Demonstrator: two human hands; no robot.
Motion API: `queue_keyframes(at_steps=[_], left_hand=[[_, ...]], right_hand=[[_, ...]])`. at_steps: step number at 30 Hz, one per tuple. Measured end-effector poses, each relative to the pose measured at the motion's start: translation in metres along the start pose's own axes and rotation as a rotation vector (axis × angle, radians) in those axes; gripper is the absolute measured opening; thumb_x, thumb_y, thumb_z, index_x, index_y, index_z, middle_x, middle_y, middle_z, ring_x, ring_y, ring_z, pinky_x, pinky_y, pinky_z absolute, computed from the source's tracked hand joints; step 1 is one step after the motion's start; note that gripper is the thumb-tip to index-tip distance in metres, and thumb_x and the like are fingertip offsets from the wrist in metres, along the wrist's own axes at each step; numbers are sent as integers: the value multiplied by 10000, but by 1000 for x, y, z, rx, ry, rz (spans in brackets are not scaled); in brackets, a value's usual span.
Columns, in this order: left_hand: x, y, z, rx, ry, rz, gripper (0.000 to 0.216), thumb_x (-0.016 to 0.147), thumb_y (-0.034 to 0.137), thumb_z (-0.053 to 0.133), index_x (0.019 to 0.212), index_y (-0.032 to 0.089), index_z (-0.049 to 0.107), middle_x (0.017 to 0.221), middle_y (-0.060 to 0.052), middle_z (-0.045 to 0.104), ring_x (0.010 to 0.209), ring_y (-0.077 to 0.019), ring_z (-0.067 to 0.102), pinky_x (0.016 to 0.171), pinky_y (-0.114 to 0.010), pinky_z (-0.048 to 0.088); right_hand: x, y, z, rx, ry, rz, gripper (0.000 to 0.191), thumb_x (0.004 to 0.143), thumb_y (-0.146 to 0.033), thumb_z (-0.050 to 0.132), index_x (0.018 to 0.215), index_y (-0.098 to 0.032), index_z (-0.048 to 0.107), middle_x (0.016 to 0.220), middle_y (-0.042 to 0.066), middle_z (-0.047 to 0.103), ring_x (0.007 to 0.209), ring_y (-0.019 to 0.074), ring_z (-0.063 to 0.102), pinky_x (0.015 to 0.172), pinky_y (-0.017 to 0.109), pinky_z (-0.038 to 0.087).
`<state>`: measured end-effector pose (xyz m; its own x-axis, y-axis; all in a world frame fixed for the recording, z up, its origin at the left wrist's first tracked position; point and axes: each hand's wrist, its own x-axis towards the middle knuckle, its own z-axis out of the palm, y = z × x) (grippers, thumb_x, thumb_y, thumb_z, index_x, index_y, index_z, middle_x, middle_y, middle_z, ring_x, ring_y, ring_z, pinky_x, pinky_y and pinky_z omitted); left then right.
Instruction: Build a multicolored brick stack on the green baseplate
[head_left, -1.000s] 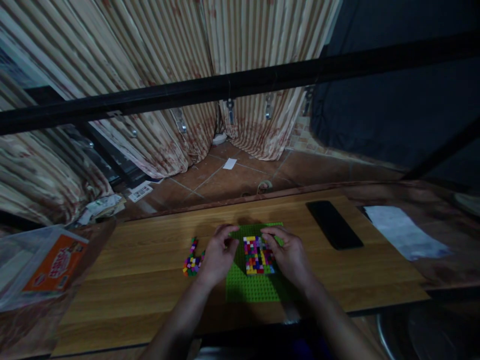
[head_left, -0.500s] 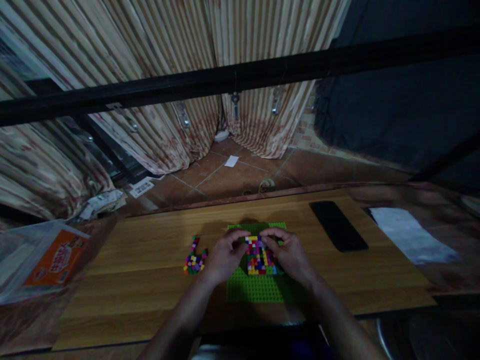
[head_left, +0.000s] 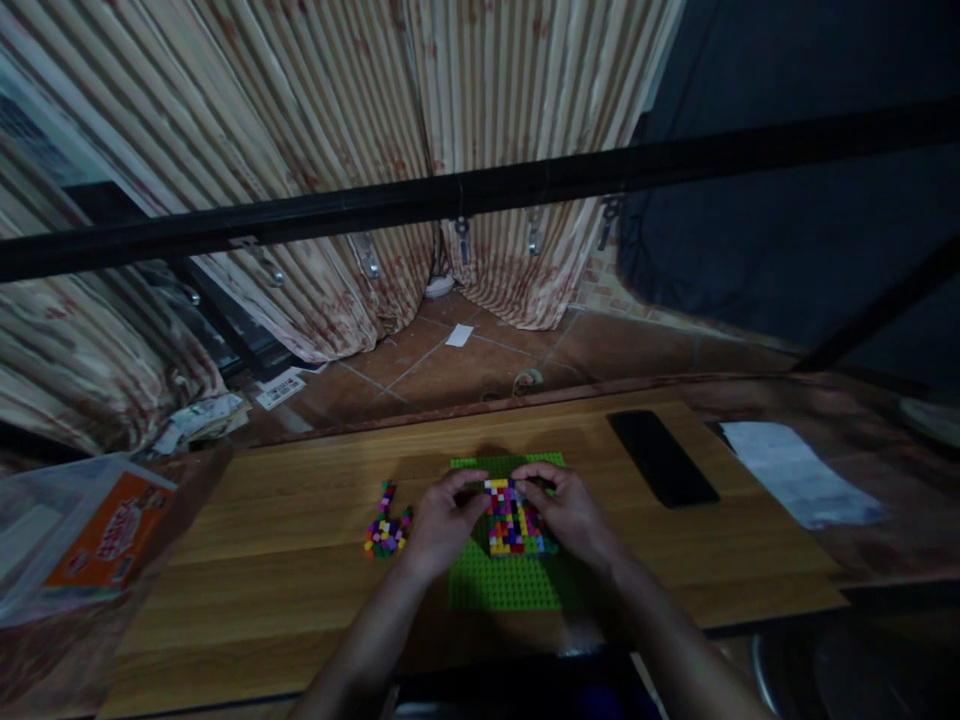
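Observation:
A green studded baseplate (head_left: 510, 588) lies on the wooden table (head_left: 300, 600) in front of me. On it sits a block of small multicoloured bricks (head_left: 511, 520). My left hand (head_left: 442, 520) rests at the block's left side, its fingers curled and pinched at the top left corner. My right hand (head_left: 571, 512) is at the right side, fingers bent and pressed on the block's top edge. Whether either hand holds a loose brick is hidden. A small heap of loose coloured bricks (head_left: 386, 528) lies to the left of my left hand.
A black phone (head_left: 662, 458) lies on the table at the right, with a white sheet of paper (head_left: 795, 472) beyond it. A clear bag with an orange pack (head_left: 97, 530) lies at the left. A black bar (head_left: 480, 190) crosses above; striped curtains (head_left: 300, 150) hang behind.
My left hand has moved right from beside the baseplate to the brick block. Both hands have closed in on the block's top edge.

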<state>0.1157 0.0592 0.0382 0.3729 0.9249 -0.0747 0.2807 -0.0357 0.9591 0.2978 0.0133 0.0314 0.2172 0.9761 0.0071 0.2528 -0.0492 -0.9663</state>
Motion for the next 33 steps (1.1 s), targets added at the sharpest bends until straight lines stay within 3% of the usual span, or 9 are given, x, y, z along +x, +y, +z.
queue_keyframes(at_steps=[6,12,16,23,33], left_hand=[[-20,20,-3,-322,105,-110,283,746,278,708,1005,165,689,866,-42,731,790,-178,682,769,-306,531],[-30,45,4,-575,46,-155,282,728,272,740,988,166,710,989,-56,710,823,-181,688,763,-310,554],[-32,50,6,-636,6,-160,288,699,239,768,977,179,726,989,-52,708,868,-179,658,767,-299,546],[-36,48,7,-596,-88,-164,264,748,234,726,1007,183,723,1017,-62,716,903,-178,639,763,-270,512],[-39,44,23,-502,-80,-101,293,800,255,633,1086,205,675,1127,-83,684,1001,-228,642,787,-320,541]], right_hand=[[-22,-1,-4,6,206,-213,215,863,-345,583,978,-219,715,985,69,699,940,214,638,848,366,489],[-47,-34,3,-107,56,-390,163,914,-262,571,1018,-272,696,992,31,693,970,190,605,830,339,489],[-51,-48,8,-182,30,-440,175,907,-213,593,1047,-278,675,1010,13,686,989,183,583,849,337,473],[-50,-49,11,-217,-12,-420,163,918,-184,565,1020,-261,668,998,24,677,964,194,579,834,344,470],[-53,-34,2,-171,-26,-306,130,927,-290,542,932,-265,670,974,29,675,951,198,610,824,335,488]])
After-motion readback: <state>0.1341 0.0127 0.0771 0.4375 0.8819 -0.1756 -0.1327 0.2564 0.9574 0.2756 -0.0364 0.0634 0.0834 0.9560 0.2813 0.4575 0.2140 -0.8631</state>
